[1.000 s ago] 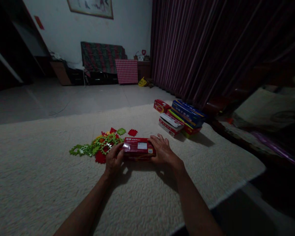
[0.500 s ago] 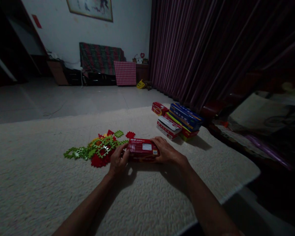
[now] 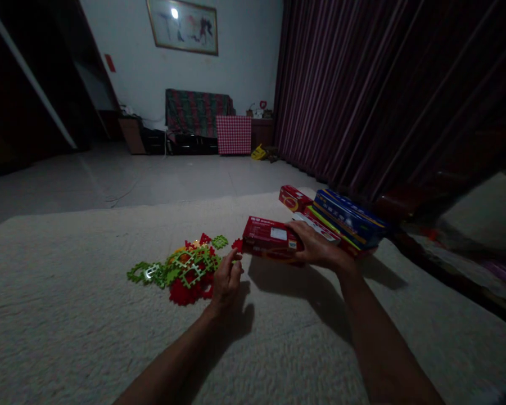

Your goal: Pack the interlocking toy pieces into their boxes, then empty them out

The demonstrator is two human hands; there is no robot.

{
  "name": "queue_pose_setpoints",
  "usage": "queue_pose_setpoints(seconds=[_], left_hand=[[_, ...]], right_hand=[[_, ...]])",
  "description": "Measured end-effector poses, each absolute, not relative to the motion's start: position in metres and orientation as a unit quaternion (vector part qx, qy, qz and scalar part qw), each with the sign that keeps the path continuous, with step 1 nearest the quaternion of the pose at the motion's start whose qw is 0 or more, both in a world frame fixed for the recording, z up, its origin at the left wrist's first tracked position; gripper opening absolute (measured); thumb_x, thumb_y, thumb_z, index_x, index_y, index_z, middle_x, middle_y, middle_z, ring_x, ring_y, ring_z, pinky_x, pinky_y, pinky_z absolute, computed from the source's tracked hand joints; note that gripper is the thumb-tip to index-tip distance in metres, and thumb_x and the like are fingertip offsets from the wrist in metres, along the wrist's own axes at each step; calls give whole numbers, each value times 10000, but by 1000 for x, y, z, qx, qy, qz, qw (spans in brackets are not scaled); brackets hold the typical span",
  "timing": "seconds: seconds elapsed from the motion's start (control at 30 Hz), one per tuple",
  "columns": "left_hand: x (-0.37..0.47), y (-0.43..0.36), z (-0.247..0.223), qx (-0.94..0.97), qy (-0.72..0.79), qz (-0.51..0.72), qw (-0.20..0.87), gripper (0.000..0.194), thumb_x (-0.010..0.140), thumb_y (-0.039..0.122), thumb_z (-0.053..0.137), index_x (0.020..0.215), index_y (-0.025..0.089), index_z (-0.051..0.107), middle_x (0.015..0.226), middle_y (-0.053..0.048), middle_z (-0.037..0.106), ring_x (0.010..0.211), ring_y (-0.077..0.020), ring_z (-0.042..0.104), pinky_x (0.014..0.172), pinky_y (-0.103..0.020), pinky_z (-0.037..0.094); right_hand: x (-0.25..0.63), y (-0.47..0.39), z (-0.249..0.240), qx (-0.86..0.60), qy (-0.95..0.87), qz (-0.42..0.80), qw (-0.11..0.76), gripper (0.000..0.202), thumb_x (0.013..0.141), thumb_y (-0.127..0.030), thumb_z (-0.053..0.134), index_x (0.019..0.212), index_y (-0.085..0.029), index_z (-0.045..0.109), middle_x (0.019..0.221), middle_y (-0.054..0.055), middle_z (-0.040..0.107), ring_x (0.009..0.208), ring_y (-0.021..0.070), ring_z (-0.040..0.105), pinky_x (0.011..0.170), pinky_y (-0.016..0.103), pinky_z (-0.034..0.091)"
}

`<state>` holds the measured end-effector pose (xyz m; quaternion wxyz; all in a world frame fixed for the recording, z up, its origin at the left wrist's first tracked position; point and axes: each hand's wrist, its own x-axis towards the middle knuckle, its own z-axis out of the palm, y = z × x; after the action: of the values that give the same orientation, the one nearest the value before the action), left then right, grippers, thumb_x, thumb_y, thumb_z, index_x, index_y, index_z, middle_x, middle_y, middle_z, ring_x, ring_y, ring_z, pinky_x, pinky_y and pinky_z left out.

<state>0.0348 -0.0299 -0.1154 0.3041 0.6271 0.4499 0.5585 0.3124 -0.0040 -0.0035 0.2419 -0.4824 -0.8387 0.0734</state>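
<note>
Several cartons (image 3: pixel 349 218), one partly hidden by the right hand (image 3: pixel 314 244), stand beyond the red box (image 3: pixel 267 241) which that hand grips above the pale quilt (image 3: pixel 287 349), the left hand (image 3: pixel 226 281) (fingers loosely bent) beside toothed pieces (image 3: pixel 194 267), purple curtains (image 3: pixel 341 84) behind.

A pale quilted cover (image 3: pixel 88 337) bears colourful pieces (image 3: pixel 191 269) and stacked boxes (image 3: pixel 346 219).

A framed picture (image 3: pixel 189 34) hung on the pale wall (image 3: pixel 253 62), with 1 bright glare spot (image 3: pixel 174 13) near its top. Below, a dark patterned cloth (image 3: pixel 196 109) was draped just beside 1 red-and-white checked cloth (image 3: pixel 234 135) — a yellow object (image 3: pixel 259 152) lay on the floor (image 3: pixel 185 177), near the purple curtain (image 3: pixel 324 95).
</note>
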Motion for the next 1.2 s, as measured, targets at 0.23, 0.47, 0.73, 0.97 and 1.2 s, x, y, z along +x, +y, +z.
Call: queue_pose_setpoints(seconds=[0.23, 0.47, 0.73, 0.97, 1.2], left_hand=[[48, 2, -130, 730, 455, 458, 223, 291, 850, 121, 512, 1028, 184, 733, 839, -51, 697, 739, -169, 663, 732, -305, 539], [49, 8, -141, 779, 461, 384, 181, 283, 824, 65, 573, 1042, 142, 737, 913, -91, 687, 802, -192, 664, 768, -328, 537], [50, 3, -140, 801, 458, 340, 182, 248, 898, 123, 529, 1064, 144, 713, 972, -111, 677, 846, -202, 659, 760, -317, 530], [55, -8, -132, 774, 467, 377, 202, 193, 928, 145, 513, 967, 177, 699, 905, -77, 654, 795, -175, 626, 726, -291, 497], [58, -11, -133, 757, 457, 419, 209, 204, 914, 92, 514, 963, 169, 697, 897, -79, 655, 794, -177, 620, 724, -293, 487]], right_hand=[[261, 125, -10, -526, -820, -5, 226, 723, 750, -211, 743, 1425, -167, 487, 1411, 158, 501, 1304, 315, 441, 1099, 454, 409], [252, 158, -40, -618, -780, -12, 103, 646, 793, -100, 642, 1415, -210, 508, 1533, 147, 441, 1373, 363, 374, 1035, 507, 456], [238, 152, -87, -644, -746, -112, 126, 886, 777, -38, 593, 1586, -283, 327, 1672, 115, 305, 1457, 419, 283, 1026, 602, 455], [227, 205, -80, -591, -783, -102, 167, 726, 821, -40, 528, 1516, -236, 460, 1615, 113, 394, 1426, 345, 314, 1005, 496, 509], [200, 264, -84, -573, -781, -76, 238, 719, 785, -18, 545, 1469, -240, 521, 1530, 127, 451, 1394, 315, 329, 1030, 478, 505]])
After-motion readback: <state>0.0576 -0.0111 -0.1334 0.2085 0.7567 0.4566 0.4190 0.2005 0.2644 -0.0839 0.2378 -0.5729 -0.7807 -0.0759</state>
